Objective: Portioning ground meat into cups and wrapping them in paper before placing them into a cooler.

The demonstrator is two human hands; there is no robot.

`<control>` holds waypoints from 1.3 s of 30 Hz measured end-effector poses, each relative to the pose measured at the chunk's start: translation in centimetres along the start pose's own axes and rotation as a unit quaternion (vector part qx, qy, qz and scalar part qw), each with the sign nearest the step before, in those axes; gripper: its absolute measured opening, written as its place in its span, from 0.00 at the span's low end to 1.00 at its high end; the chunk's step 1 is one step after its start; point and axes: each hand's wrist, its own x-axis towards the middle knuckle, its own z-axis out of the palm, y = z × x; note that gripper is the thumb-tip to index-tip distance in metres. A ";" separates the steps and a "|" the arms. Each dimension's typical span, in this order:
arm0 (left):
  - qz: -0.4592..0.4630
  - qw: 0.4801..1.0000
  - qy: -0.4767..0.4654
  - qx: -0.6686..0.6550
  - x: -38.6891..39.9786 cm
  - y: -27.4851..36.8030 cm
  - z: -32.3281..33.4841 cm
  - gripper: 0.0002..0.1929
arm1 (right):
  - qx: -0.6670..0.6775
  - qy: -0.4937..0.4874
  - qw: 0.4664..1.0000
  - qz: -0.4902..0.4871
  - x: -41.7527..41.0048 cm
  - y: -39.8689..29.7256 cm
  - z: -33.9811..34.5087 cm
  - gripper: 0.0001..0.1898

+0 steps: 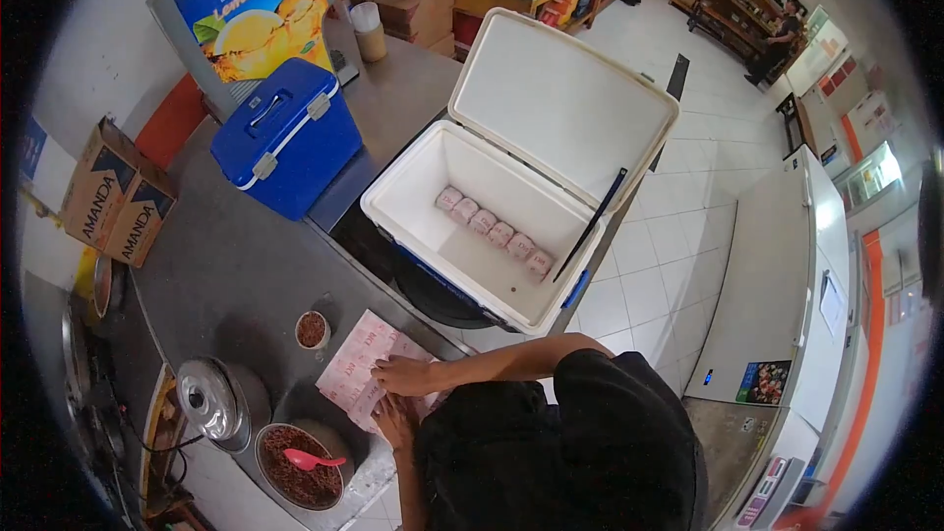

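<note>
Pink-and-white printed wrapping paper point(354, 361) lies on the grey counter. My right hand point(405, 376) has its fingers bent onto the paper, gripping it. Just below it, my left hand point(396, 417) touches the paper near its lower edge; whether it grips is unclear. Left of the paper stands a small cup point(313, 330) full of reddish-brown rice-like food. A metal pot point(348, 457) holds more of this food, with a pink plastic spoon point(313, 459) resting on it. Beside it is a lidded metal pot point(254, 402). Several wrapped bundles point(483, 222) form a row in an open white-lined cooler point(464, 265).
The cooler's raised lid point(564, 103) leans back, and a thin black bar point(592, 225) rests inside. A shut blue cooler point(317, 155) stands on the counter near a drink dispenser point(251, 11). Cardboard boxes point(118, 199) are at the left. Two people are in the background.
</note>
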 end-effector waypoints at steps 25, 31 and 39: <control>0.002 1.000 0.012 -0.012 -3.3 -2.3 1.9 0.34 | -0.013 0.102 0.993 -0.061 -7.1 2.4 3.6 0.27; 0.058 0.990 0.125 0.036 -2.1 -2.6 -1.2 0.15 | 0.111 0.144 0.983 -0.016 -6.6 3.4 3.6 0.14; -0.126 0.985 -0.053 -0.100 6.2 -2.3 -4.0 0.11 | -0.008 0.042 0.982 0.183 0.4 3.2 -1.1 0.14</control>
